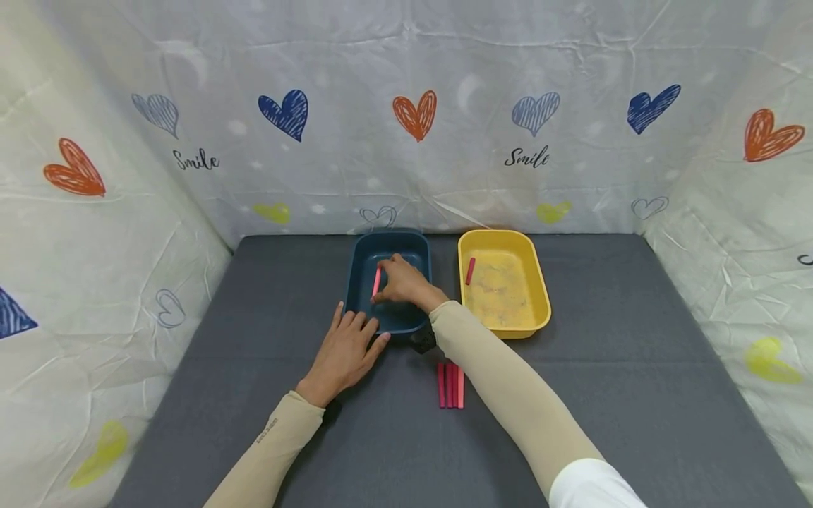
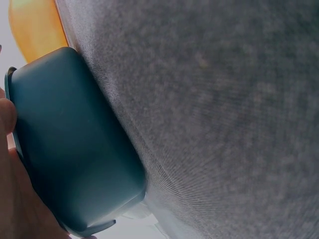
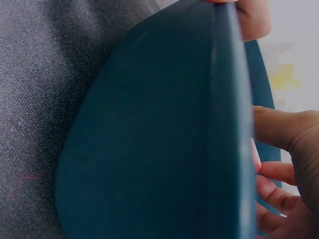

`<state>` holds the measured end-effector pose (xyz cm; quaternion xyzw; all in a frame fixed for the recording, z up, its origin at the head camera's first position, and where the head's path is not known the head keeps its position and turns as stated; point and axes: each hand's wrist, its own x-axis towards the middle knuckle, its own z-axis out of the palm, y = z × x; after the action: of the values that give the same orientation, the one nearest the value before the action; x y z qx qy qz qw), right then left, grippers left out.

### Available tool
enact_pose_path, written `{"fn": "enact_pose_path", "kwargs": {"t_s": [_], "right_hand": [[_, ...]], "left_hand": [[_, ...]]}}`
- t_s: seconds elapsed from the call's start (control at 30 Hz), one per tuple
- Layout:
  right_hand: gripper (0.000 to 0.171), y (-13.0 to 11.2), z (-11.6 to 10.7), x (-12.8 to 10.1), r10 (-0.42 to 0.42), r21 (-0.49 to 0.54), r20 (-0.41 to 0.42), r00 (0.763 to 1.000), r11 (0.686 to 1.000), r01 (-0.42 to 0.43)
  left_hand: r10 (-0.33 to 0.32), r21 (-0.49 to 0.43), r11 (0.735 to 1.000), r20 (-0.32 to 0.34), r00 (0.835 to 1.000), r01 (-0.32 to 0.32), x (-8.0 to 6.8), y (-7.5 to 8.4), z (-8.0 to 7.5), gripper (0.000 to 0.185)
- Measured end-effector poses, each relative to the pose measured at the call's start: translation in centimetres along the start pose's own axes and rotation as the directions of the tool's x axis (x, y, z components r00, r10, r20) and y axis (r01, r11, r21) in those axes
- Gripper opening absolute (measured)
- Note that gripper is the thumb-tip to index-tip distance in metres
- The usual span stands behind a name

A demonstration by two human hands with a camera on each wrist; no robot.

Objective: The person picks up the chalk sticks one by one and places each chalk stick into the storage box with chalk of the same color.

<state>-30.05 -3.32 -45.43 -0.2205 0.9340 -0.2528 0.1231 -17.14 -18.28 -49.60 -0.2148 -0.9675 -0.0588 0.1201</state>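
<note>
A blue tray (image 1: pixel 399 330) stands at the back middle of the table. Over its inside, my right hand (image 1: pixel 406 282) holds a pink chalk-like stick (image 1: pixel 376 283) by its two ends, between thumb and fingers. My left hand (image 1: pixel 343 353) lies at the tray's near-left corner; its thumb is on the outer side of the rim, with fingers over it. The left wrist view shows the tray's outer wall (image 2: pixel 75 139) close up. In the right wrist view the wall partly hides my right fingers (image 3: pixel 276 172). Several pink and dark-pink sticks (image 1: pixel 450 386) lie side by side nearer me.
To the right stands a yellow tray (image 1: pixel 544 310) with a dark-red stick (image 1: pixel 471 271) inside and greyish smudges on its bottom. A grey cloth (image 1: pixel 610 395) covers the table. White printed curtains (image 1: pixel 470 162) hang behind it and along both sides.
</note>
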Motion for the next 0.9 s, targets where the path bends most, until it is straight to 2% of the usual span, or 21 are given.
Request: {"fn": "enact_pose_path", "kwargs": {"t_s": [0.67,0.9], "right_hand": [[0.078,0.4,0.59,-0.07,0.03,-0.033,0.025,0.999,0.999,-0.029],[0.073,0.41,0.31,-0.18,-0.01,-0.015,-0.028,1.0,1.0,0.01]], "left_hand": [[-0.007,-0.015,1.0,0.007,1.0,0.007,-0.08,0.06,0.15,0.039],[0.007,-0.011,1.0,-0.007,1.0,-0.007,-0.15,-0.07,0.08,0.037]]}}
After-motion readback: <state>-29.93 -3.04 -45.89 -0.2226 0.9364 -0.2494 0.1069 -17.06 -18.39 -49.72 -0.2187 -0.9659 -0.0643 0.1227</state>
